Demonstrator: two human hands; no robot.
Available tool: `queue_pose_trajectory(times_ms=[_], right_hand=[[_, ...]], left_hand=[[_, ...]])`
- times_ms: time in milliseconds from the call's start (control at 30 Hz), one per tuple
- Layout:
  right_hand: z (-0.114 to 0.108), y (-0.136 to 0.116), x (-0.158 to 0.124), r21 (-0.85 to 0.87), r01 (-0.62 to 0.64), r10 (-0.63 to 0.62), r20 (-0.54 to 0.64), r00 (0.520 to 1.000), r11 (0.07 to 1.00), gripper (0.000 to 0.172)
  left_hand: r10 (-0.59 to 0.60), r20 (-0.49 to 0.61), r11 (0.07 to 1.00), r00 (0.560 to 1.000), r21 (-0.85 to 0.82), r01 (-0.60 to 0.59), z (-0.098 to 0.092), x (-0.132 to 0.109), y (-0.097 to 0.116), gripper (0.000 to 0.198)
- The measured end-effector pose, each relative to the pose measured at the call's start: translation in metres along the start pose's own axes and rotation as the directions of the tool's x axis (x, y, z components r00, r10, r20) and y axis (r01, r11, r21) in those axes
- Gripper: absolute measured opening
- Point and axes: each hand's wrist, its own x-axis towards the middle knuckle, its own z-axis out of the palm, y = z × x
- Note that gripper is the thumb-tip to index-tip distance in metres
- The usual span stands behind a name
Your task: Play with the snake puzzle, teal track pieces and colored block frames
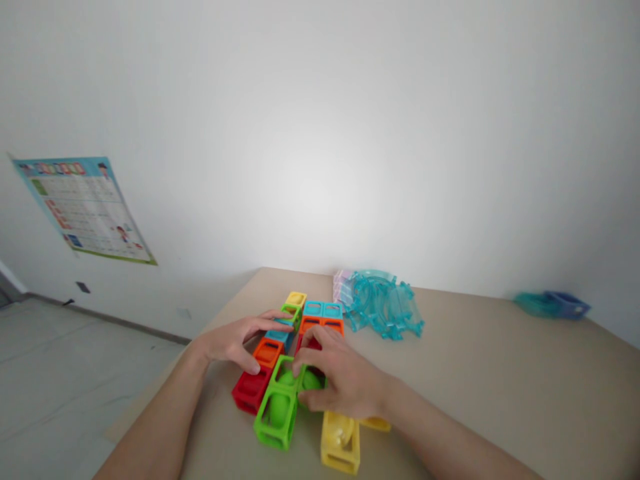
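Observation:
My left hand [240, 343] lies along a row of hollow toy cubes, its fingers stretched out. Its fingertips touch the blue cube [280, 335], while the thumb reaches the orange cube [269, 353] beside a red cube [251, 389]. Curled over a green cube [312, 380] with a ball shape inside is my right hand [340, 373], which hides part of it. Two more green cubes, one of them nearest me [277, 417], adjoin that one. A yellow cube [341, 441] sits below my right hand, with another partly under the wrist.
Clear teal track pieces [385, 303] are heaped at the back beside a pale purple box [342, 287]. Blue and orange cubes [323, 309] stand behind my right hand. A dark blue container [566, 305] lies at the far right. The table [480, 373] meets the wall behind.

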Motion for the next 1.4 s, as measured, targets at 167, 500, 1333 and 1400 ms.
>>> queue_pose_trajectory(times_ms=[167,500,1333,1400], right_hand=[[0.001,0.008,0.007,-0.019,0.006,-0.006,-0.028,1.000,1.000,0.031],[-0.005,-0.005,0.004,-0.111,-0.111,0.091,-0.169,0.981,0.988,0.060],[-0.009,-0.029,0.000,-0.168,-0.535,0.530,-0.078,0.845,0.828,0.048],[-0.007,-0.032,0.002,-0.166,-0.502,0.496,-0.078,0.865,0.849,0.042]], left_hand=[[0.006,0.006,0.999,1.000,-0.036,-0.006,0.001,-0.001,0.002,0.078],[0.006,-0.233,0.986,0.972,0.166,0.034,0.019,0.015,0.004,0.069],[0.031,-0.288,0.886,0.957,0.451,0.107,0.019,0.010,0.022,0.042],[0.008,-0.231,0.888,0.973,0.449,0.099,0.021,0.012,0.027,0.058]])
